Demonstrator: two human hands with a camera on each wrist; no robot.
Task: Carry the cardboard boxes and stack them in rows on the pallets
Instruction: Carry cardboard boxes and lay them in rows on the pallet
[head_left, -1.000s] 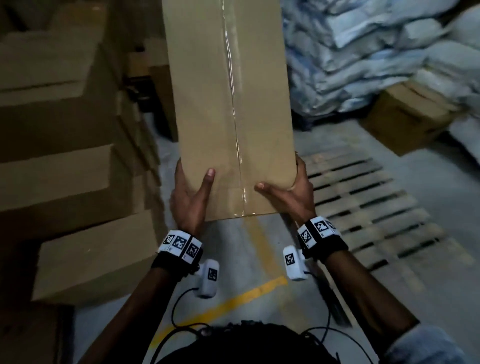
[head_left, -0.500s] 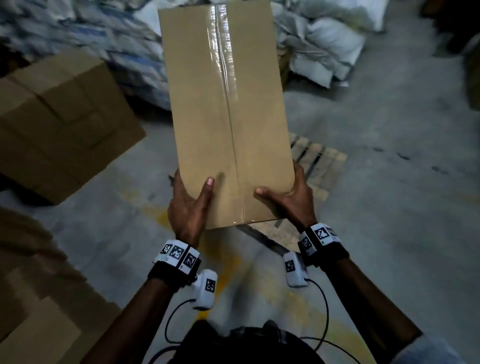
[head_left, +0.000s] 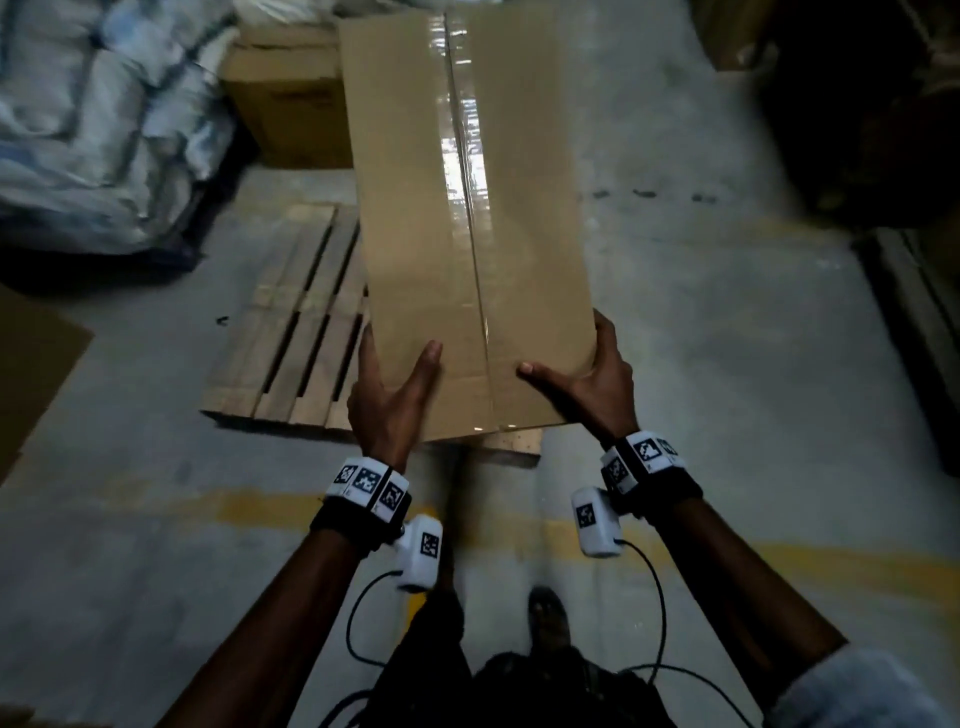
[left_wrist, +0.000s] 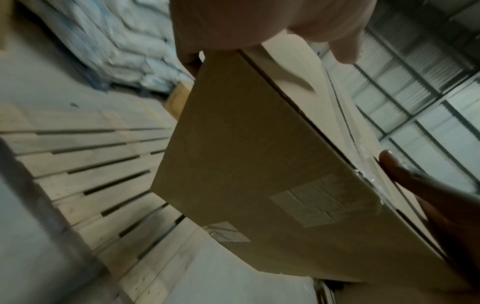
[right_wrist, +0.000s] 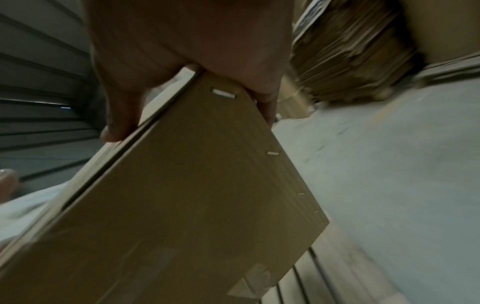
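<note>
I carry a long taped cardboard box (head_left: 467, 223) in the air, its near end toward me. My left hand (head_left: 392, 397) grips the near left corner, thumb on top and fingers underneath. My right hand (head_left: 587, 382) grips the near right corner the same way. The box's underside (left_wrist: 254, 168) fills the left wrist view, and its stapled side (right_wrist: 182, 195) fills the right wrist view. A bare wooden pallet (head_left: 291, 332) lies on the floor below and left of the box, partly hidden by it.
White sacks (head_left: 98, 119) are piled at the back left. A second cardboard box (head_left: 285, 98) stands behind the pallet. Flattened cardboard (head_left: 31, 374) lies at the left edge. A yellow line (head_left: 270, 506) crosses the concrete floor near my feet. Dark stacked goods (head_left: 872, 104) are at the right.
I have turned with the box: the box stacks at the left have left the view, and the pallet now lies right ahead below the box. Both hands keep the same grip.
</note>
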